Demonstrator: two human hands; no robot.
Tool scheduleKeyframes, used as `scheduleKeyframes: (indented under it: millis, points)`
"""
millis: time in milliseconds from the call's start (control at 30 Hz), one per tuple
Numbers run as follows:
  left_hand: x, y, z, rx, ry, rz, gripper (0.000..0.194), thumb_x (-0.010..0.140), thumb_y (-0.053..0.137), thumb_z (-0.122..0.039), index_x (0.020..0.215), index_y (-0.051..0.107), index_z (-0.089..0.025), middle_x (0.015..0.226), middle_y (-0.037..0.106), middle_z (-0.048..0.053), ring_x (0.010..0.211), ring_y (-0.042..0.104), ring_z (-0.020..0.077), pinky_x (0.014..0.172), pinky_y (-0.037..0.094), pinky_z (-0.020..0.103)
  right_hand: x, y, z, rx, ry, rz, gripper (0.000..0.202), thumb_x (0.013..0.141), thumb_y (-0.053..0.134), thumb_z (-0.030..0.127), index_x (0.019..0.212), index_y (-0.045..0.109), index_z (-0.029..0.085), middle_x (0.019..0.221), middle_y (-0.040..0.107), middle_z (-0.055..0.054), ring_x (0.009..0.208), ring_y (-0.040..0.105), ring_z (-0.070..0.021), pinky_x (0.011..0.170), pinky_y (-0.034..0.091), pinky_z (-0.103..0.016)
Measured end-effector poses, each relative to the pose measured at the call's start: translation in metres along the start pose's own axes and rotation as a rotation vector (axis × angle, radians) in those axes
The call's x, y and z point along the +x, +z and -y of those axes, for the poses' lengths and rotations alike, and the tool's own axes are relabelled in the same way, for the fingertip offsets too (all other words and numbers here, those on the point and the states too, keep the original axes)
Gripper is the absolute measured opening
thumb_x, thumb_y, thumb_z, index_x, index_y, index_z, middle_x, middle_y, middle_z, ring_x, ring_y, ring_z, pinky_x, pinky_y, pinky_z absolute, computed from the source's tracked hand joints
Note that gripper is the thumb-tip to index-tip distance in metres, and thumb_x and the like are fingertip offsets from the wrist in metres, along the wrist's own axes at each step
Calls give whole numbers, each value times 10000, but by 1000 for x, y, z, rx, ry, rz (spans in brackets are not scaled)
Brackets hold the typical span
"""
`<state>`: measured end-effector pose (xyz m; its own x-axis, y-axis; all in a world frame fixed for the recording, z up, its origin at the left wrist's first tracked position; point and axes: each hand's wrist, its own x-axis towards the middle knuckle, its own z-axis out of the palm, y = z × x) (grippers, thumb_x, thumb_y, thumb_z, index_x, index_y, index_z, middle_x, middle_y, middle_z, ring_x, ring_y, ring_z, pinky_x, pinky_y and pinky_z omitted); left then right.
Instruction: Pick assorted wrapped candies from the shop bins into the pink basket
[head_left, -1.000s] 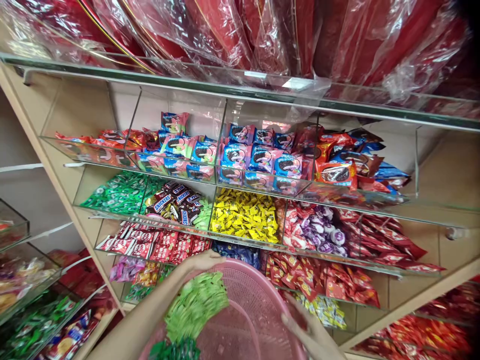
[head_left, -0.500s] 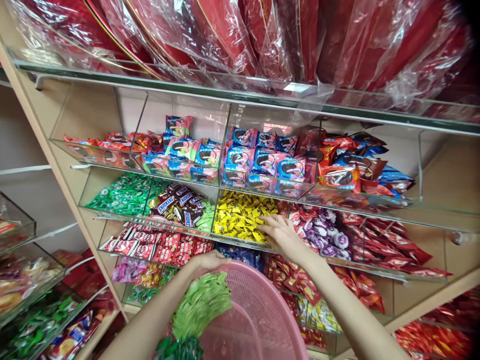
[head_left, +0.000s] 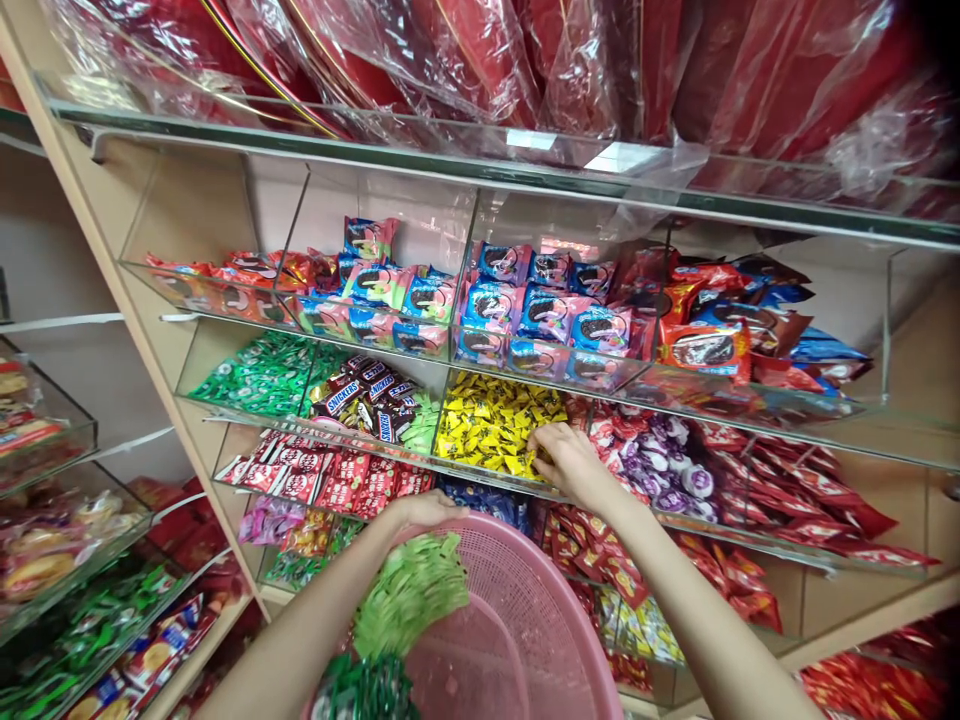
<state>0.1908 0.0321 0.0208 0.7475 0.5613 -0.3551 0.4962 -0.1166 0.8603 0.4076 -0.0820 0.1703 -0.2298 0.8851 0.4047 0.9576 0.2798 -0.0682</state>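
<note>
Gripping the far rim of the pink basket, the left hand is closed over its edge, the thumb side hard to make out. The basket is round and plastic, with a smooth, thick rim and a wall pierced by rows of tiny holes; its floor shows a faint raised ring. It is tilted, its mouth facing the camera, in front of the lower shelves. Inside, to the left, lie a heap of flat, light-green packets, slightly blurred, and below them a clump of shiny dark-green packets.

The right hand reaches past the basket to the yellow candies, its fingers curled and close together at the right edge of the pile; whether a candy is pinched between them, I cannot tell. The yellow candies are small, bright, twisted-looking wrappers with dark marks, heaped in a clear compartment. Left of them are brown Snickers bars with white lettering and blue edging; right of them, purple-and-white candies. Blue and pink cookie packs stand stacked on the shelf above.
</note>
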Motion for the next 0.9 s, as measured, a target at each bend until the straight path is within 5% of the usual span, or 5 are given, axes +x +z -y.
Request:
scheduleKeyframes:
  millis: [200, 367, 500, 667, 900]
  points:
    - [-2, 2, 0, -45, -2, -11, 570, 556, 545, -643, 689, 635, -97, 592, 587, 15, 508, 483, 98, 518, 378, 227, -5, -14, 10, 159, -1, -214, 95, 780, 444, 185, 872, 461, 201, 911, 549, -48, 864, 494, -177, 759, 366, -314]
    - [-1, 0, 1, -19, 18, 15, 568, 578, 532, -640, 728, 641, -103, 609, 587, 8, 524, 478, 91, 519, 366, 213, -27, -20, 59, 510, 27, -353, 103, 777, 498, 236, 871, 474, 204, 893, 537, -34, 834, 507, -144, 743, 395, -273]
    - [-2, 1, 1, -12, 29, -13, 571, 571, 530, -647, 694, 634, -99, 557, 548, -14, 502, 442, 79, 499, 344, 204, -54, 36, 97, 897, 167, 62, 107, 788, 475, 288, 831, 500, 194, 666, 518, 24, 588, 472, -96, 521, 373, -205]
    - [-5, 1, 2, -50, -13, 6, 587, 557, 527, -661, 716, 637, -107, 592, 588, 8, 516, 494, 106, 518, 382, 225, -83, 121, 112, 1037, 158, 591, 42, 695, 538, 216, 698, 570, 188, 589, 515, 44, 511, 459, -88, 437, 321, -190]
    - [-6, 2, 1, -21, -8, -23, 571, 566, 541, -643, 719, 646, -103, 617, 605, 20, 535, 504, 109, 519, 379, 219, -88, 170, 117, 1040, 180, 909, 93, 576, 530, 103, 600, 580, 178, 496, 495, 57, 445, 455, -80, 391, 309, -175]
